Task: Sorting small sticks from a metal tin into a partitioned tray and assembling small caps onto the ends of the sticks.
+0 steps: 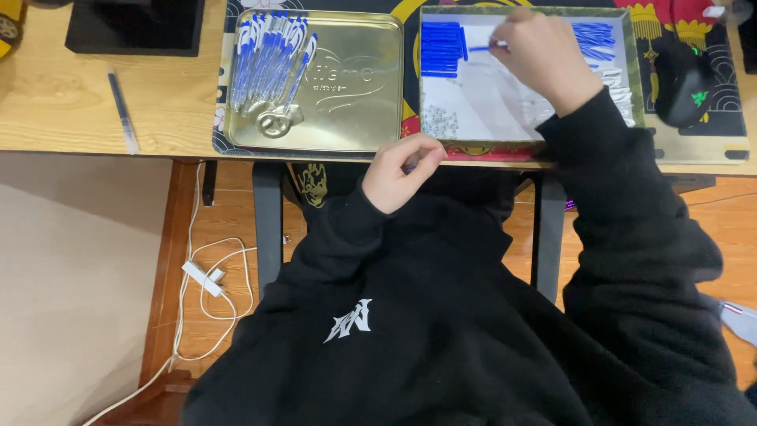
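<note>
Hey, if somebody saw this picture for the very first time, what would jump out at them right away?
Probably the two shallow trays side by side at the desk's near edge: a gold tin tray with a heap of blue-and-white pens in its left part, and a white-lined tray with a block of blue parts in its upper left corner. The right hand reaches into the white-lined tray, pinching a thin blue piece, while the left hand rests curled at the desk edge.

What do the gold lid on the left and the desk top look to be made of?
The gold lid looks like thin metal: shiny, embossed, with rolled rounded edges. The desk top looks like light wood or wood-look laminate, going by its pale grain and matte finish; I cannot tell which.
</note>
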